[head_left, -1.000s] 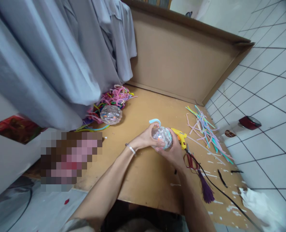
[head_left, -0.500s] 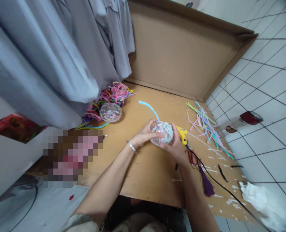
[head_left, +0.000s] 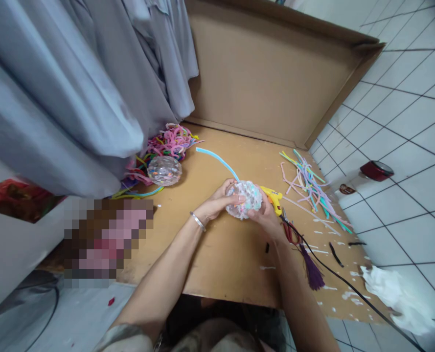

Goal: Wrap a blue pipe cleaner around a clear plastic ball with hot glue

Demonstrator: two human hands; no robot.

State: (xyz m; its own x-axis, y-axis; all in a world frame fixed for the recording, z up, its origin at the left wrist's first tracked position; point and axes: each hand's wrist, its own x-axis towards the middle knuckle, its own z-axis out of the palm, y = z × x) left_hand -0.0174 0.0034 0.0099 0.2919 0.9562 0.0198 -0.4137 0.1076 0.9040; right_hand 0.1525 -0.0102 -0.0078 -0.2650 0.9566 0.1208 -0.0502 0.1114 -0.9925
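Above the middle of the tabletop, a round, clear-looking ball (head_left: 244, 208) with pastel fuzzy strips on it is gripped from both sides. My left hand (head_left: 217, 205), with a silver bangle at the wrist, closes on its left side, thumb across the front. On the right side, my right hand (head_left: 267, 217) holds it, thumb near the lower edge; its other fingers are partly hidden behind. A light blue pipe cleaner (head_left: 219, 157) sticks out from the ball's top and curves away to the upper left. Where it is fixed cannot be seen.
Right of my hands lie a yellow glue gun (head_left: 276, 199), red-handled pliers (head_left: 289, 231), a purple tassel (head_left: 311, 269) and loose pipe cleaners (head_left: 309, 181). At the left, a second clear ball (head_left: 165, 171) rests by a tangled heap of pipe cleaners (head_left: 175, 139). A cardboard panel (head_left: 276, 73) stands behind.
Both hands have turned the ball slightly, and more fuzzy surface faces me. The blue pipe cleaner's free end has swung left and shows longer. The whole view has shifted a little.
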